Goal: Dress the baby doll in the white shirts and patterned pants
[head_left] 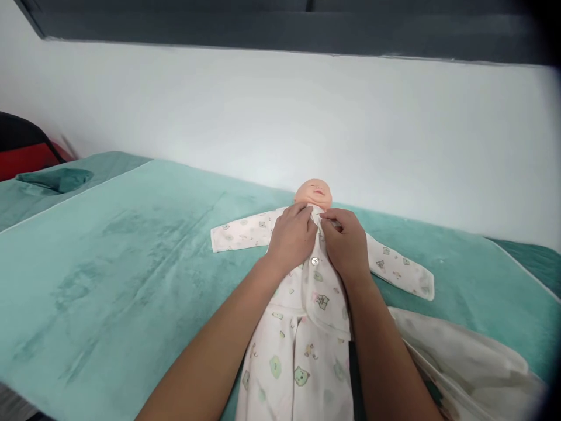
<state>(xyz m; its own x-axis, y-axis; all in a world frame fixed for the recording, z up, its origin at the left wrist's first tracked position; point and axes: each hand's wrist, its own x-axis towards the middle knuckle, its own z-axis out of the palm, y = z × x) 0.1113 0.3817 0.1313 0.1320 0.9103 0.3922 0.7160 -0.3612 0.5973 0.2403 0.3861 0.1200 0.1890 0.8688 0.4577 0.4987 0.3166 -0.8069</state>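
A baby doll (312, 193) lies on its back on a teal towel-covered table (131, 251), head toward the wall. It wears a white romper (307, 327) printed with small green bears, sleeves spread out to both sides. My left hand (293, 237) and my right hand (346, 242) meet at the garment's collar just below the doll's chin, fingers curled and pinching the front edges of the fabric. A round snap button (314, 261) shows on the chest between my wrists.
A white wall (307, 117) rises right behind the table. A crumpled white cloth (464, 356) lies at the right near corner. A folded teal cloth (56, 178) and a red and black object (21, 152) sit far left.
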